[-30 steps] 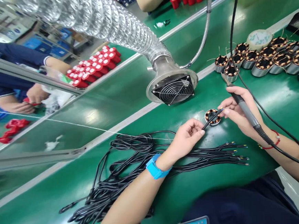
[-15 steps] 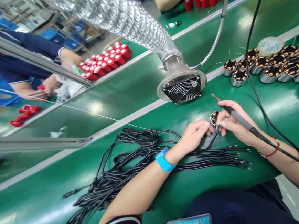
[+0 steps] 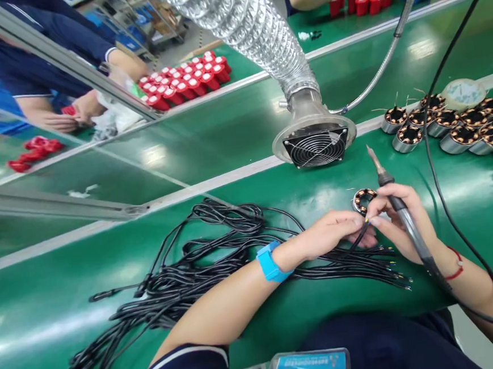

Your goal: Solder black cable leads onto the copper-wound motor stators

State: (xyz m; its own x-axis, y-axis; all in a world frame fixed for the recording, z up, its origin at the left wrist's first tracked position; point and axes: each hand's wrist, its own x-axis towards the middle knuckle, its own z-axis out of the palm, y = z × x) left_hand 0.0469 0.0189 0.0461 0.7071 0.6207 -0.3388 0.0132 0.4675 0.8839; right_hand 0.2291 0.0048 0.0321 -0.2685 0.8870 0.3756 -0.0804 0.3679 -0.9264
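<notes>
My left hand (image 3: 338, 231), with a blue band at the wrist, closes on the end of a black cable (image 3: 359, 237). Small coloured wires show at that cable's tip. In my right hand (image 3: 412, 225) is a soldering iron (image 3: 398, 204), its metal tip pointing up and away. The thumb and finger of that same hand pinch at the wire ends, close to my left fingertips. Just beyond the fingers a single motor stator (image 3: 356, 204) with copper windings stands on the green bench. Under my left forearm lies a tangled bundle of black cables (image 3: 218, 260).
A fume extractor (image 3: 318, 147) on a silver duct (image 3: 251, 30) hangs over the bench. Several stators (image 3: 407, 138) stand at the right near a tape roll (image 3: 463, 94). The iron's cord (image 3: 431, 158) loops past my right arm. Co-workers handle red parts (image 3: 187, 84) across the bench.
The view has shifted slightly. My right hand has turned, so the soldering iron stands more upright. Both hands stay together at the cable's wire ends.
</notes>
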